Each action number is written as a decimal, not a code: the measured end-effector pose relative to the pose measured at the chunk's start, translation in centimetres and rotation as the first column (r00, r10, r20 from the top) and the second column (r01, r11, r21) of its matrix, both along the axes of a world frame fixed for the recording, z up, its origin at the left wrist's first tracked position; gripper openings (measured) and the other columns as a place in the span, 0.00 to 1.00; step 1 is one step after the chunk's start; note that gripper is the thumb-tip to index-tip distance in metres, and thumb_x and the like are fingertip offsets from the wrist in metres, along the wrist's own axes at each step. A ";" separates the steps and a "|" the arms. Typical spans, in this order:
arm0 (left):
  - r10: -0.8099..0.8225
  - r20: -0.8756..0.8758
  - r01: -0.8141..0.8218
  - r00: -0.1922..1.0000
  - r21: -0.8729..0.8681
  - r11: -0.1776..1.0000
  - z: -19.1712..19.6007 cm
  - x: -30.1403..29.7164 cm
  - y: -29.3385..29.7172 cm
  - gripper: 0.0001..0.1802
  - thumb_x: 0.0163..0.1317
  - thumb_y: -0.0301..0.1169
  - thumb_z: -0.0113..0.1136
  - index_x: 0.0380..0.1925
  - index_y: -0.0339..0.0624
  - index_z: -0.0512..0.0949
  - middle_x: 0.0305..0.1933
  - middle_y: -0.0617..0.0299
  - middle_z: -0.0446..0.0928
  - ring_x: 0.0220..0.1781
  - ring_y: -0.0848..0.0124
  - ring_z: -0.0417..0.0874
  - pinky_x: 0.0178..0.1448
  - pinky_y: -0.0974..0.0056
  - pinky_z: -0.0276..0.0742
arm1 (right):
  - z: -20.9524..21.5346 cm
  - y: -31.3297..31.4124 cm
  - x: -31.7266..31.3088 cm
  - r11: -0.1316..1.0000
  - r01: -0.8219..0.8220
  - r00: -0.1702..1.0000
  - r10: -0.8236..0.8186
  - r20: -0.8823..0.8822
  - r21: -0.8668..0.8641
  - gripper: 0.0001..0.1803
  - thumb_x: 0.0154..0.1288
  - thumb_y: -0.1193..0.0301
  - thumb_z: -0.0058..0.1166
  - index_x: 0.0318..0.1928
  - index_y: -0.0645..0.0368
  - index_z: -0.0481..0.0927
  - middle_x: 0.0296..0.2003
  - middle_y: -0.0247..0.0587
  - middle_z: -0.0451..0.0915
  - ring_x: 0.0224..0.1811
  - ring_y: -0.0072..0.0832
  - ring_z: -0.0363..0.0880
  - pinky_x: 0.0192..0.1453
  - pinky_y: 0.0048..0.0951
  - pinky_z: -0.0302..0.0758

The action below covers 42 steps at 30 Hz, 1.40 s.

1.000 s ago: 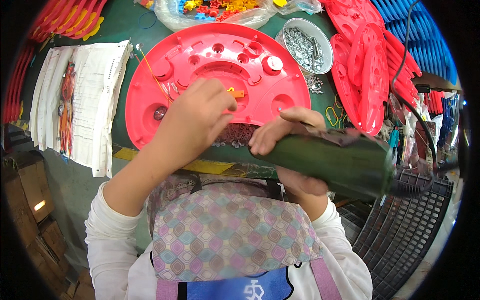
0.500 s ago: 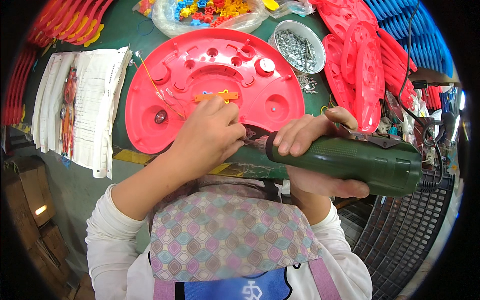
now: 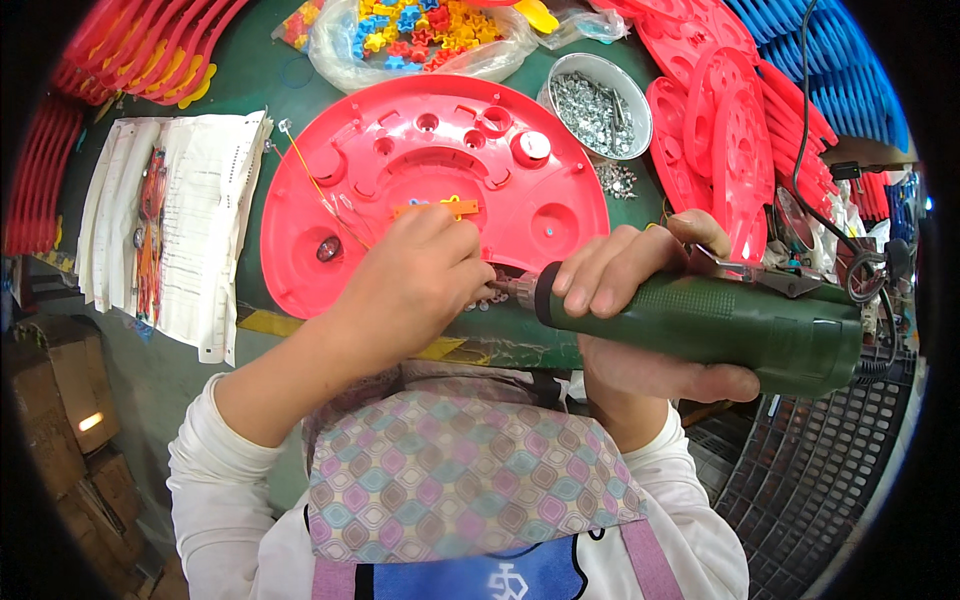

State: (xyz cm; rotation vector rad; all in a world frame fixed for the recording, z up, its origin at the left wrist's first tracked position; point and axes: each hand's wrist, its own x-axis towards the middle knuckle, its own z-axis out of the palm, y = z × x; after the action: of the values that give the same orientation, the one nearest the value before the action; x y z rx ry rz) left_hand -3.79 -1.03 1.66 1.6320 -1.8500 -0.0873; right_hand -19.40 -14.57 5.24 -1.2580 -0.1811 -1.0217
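My right hand (image 3: 640, 310) is wrapped round a dark green electric screwdriver (image 3: 720, 325) that lies level and points left. At its bit end my left hand (image 3: 425, 275) is closed, fingertips pinched together; what they hold, if anything, is hidden. Beyond the hands a red curved plastic shell (image 3: 320, 190) lies on the green bench with its hollow side up. An orange strip (image 3: 463, 207) with small blue and yellow pieces sits at its middle, partly behind my left hand. Thin wires and a small round part (image 3: 328, 249) lie in the shell's left side.
A white bowl of screws (image 3: 598, 105) stands right of the shell. Behind it is a clear bag of coloured stars (image 3: 420, 35). Red shells (image 3: 715, 140) are piled at the right, blue parts (image 3: 850, 90) beyond. Papers with wires (image 3: 205, 210) lie left. The screwdriver's black cord (image 3: 800, 190) hangs at right.
The whole view has shifted slightly, with the bench lower in it. Both hands stay close together at the screwdriver's bit, my left fingertips nearer to the tool's nose.
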 end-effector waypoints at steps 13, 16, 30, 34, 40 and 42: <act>0.101 -0.153 -0.075 0.983 0.167 0.983 -2.7 4.1 -3.7 0.13 0.56 0.27 0.72 0.41 0.39 0.82 0.42 0.54 0.75 0.48 0.54 0.79 0.53 0.53 0.77 | -1.2 -2.4 4.3 0.981 0.161 0.948 -0.184 -0.258 -0.108 0.64 0.54 0.17 0.46 0.66 0.67 0.62 0.31 0.47 0.80 0.30 0.38 0.82 0.41 0.43 0.84; 0.167 -0.164 -0.140 0.972 0.163 0.977 -2.7 3.6 -3.7 0.11 0.56 0.28 0.71 0.38 0.40 0.82 0.40 0.55 0.75 0.46 0.54 0.79 0.50 0.53 0.78 | -1.1 -2.1 4.7 0.982 0.163 0.906 -0.186 -0.381 -0.092 0.64 0.52 0.17 0.49 0.64 0.67 0.63 0.31 0.47 0.81 0.31 0.38 0.83 0.41 0.44 0.84; 0.193 -0.209 -0.157 0.959 0.178 0.972 -3.2 3.7 -3.8 0.10 0.56 0.30 0.71 0.35 0.41 0.82 0.40 0.55 0.76 0.49 0.54 0.79 0.54 0.53 0.78 | -1.4 -2.8 4.7 0.999 -0.006 0.990 0.010 -0.144 0.033 0.66 0.46 0.16 0.52 0.63 0.66 0.66 0.28 0.44 0.81 0.27 0.34 0.83 0.37 0.36 0.84; 0.176 -0.265 -0.137 0.948 0.159 0.978 -3.1 3.9 -3.8 0.11 0.56 0.30 0.72 0.37 0.40 0.81 0.40 0.55 0.77 0.48 0.53 0.79 0.54 0.52 0.78 | -0.7 -2.1 2.1 0.971 -0.220 0.975 0.221 -0.007 0.091 0.66 0.46 0.15 0.52 0.64 0.64 0.65 0.26 0.40 0.80 0.25 0.35 0.82 0.34 0.38 0.83; 0.060 -0.222 -0.026 0.973 0.153 0.988 0.2 2.8 -1.7 0.12 0.56 0.30 0.72 0.36 0.41 0.79 0.39 0.55 0.76 0.46 0.54 0.79 0.50 0.53 0.78 | -3.1 0.9 -0.9 1.000 -0.011 0.979 0.012 -0.202 0.006 0.67 0.43 0.14 0.50 0.62 0.64 0.65 0.27 0.44 0.80 0.26 0.36 0.81 0.37 0.40 0.83; 0.028 -0.196 0.002 0.980 0.153 0.988 0.0 2.5 -0.8 0.12 0.56 0.30 0.72 0.35 0.41 0.78 0.39 0.56 0.76 0.45 0.54 0.79 0.49 0.53 0.78 | -4.0 1.5 -0.7 1.000 0.014 0.977 -0.010 -0.214 0.018 0.67 0.44 0.14 0.50 0.62 0.65 0.65 0.27 0.45 0.80 0.27 0.38 0.82 0.39 0.41 0.84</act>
State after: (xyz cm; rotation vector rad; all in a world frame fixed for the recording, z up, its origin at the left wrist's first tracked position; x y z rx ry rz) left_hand -1.34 -1.81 1.68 1.6725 -1.7155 -0.3799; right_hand -20.11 -13.12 1.27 -1.3430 0.0028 -0.8884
